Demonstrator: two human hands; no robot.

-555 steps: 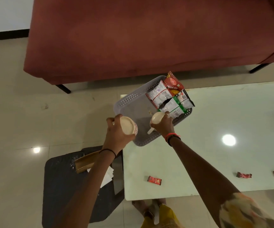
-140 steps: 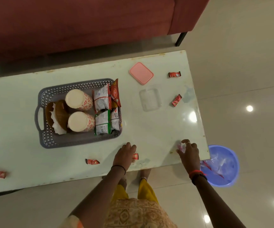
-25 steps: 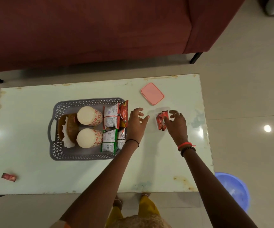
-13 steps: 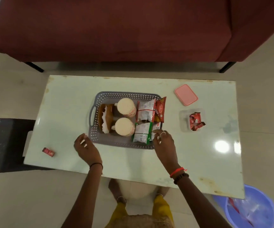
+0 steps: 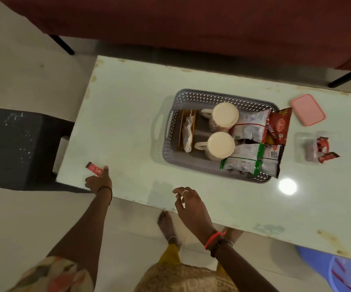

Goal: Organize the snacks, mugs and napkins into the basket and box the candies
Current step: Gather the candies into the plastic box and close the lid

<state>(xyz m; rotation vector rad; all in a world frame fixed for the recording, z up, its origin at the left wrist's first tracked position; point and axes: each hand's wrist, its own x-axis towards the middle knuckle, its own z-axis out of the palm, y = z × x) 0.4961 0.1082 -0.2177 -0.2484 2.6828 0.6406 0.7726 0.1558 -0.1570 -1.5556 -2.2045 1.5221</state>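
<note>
Here the pale table (image 5: 128, 127) has broad bare room across its left half, between the grey basket (image 5: 171, 148) and the left edge, where a dark stool (image 5: 16, 148) stands just beside it on the floor. A single red candy (image 5: 94, 168) lies near the table's near-left corner, close to both edges. The left hand (image 5: 99, 180) is at that candy, thumb tip touching or almost touching its wrapper, fingers loosely parted and gripping nothing. The right hand (image 5: 188, 204) hovers over the near edge, well apart from the candy, fingers lightly curled and empty. In the basket stand two mugs (image 5: 223, 131), a napkin holder (image 5: 188, 130) and snack packets (image 5: 252, 144). To its right a clear box (image 5: 306, 150) holds red candies (image 5: 323, 149), with the pink lid (image 5: 308, 109) lying apart beyond it.
</note>
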